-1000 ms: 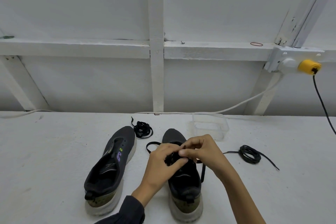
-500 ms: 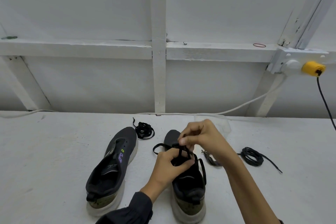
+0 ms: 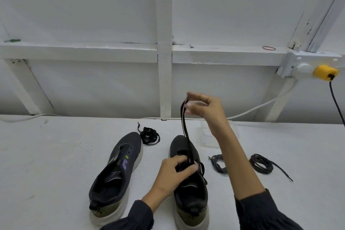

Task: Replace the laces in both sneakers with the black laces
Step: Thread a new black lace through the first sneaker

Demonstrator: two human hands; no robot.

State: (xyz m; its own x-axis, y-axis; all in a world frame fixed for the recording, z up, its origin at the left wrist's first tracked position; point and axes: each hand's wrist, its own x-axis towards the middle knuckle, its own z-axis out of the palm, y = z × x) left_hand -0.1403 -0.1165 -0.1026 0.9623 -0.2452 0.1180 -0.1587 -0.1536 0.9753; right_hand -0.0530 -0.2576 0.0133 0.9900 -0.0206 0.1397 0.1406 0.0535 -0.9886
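Threading a black lace (image 3: 184, 132) through the centre sneaker (image 3: 192, 198).
The worktop (image 3: 56, 164) is carrying both shoes, toes pointing away. The left-frame sneaker (image 3: 115, 173) is standing unlaced. The left hand (image 3: 173, 173) is curling its grip over the centre sneaker's eyelets, probably bracing the shoe. The right hand (image 3: 203, 108), at mid-frame, is pinching the black lace and holding it taut above the shoe, probably to clear slack. Three lace coils (image 3: 149, 135) are lying beside the shoes.

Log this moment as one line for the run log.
right hand: pinches black lace, taut above shoe | left hand: grips right sneaker at eyelets | left sneaker: no lace
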